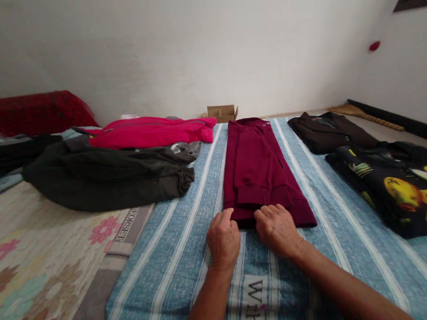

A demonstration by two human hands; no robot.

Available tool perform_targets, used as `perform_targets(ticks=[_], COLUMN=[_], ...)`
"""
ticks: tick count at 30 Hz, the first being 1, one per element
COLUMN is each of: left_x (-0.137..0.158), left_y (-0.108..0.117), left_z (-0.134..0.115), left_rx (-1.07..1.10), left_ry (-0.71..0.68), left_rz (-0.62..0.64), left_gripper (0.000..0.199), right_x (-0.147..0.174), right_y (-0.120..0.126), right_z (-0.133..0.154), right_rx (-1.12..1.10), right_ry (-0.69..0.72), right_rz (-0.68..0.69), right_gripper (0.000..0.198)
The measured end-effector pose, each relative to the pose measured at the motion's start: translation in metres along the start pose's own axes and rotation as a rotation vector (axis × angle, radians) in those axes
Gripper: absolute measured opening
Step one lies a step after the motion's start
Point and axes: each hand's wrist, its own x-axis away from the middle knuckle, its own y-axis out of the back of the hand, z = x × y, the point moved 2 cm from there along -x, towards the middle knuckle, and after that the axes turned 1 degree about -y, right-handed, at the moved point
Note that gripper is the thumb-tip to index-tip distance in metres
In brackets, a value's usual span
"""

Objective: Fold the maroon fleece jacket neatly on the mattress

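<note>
A maroon sweatshirt [254, 157] lies lengthwise on the blue striped cloth [179, 257], its sides and sleeves folded inward into a long strip. Its near edge is the hem, where both hands are. My left hand [223, 237] grips the hem's left corner, fingers curled over the fabric. Nearer the middle of the same hem, my right hand [278, 229] is closed on the fabric, knuckles up. A dark gap shows between the hands under the hem. The fingertips of both hands are partly hidden.
Left of the sweatshirt lie a dark green garment [110, 175] and a bright pink garment [151, 130]. On the right are a folded dark brown garment [330, 132] and a folded black fruit-print garment [408, 193]. A cardboard box [222, 112] stands by the wall.
</note>
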Motion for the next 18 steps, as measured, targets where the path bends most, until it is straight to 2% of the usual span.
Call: perform_targets(ticks=[5,8,12,18], left_x=[0.002,0.003,0.003,-0.004], left_y=[0.001,0.002,0.006,0.014], left_z=[-0.003,-0.004,-0.006,-0.014], left_rx=[-0.041,-0.096,-0.157,-0.258], left_ry=[0.013,0.003,0.032,0.044], left_rz=[0.044,0.073,0.127,0.3], left_gripper=[0.041,0.044,0.039,0.031], right_x=[0.009,0.011,0.01,0.01], right_y=[0.002,0.001,-0.001,-0.003], right_z=[-0.006,-0.006,-0.006,-0.007], right_rx=[-0.006,-0.018,-0.034,-0.034], right_ry=[-0.103,-0.079,-0.018,-0.015], right_rz=[-0.097,-0.104,-0.112,-0.137], right_gripper=[0.01,0.01,0.01,0.012])
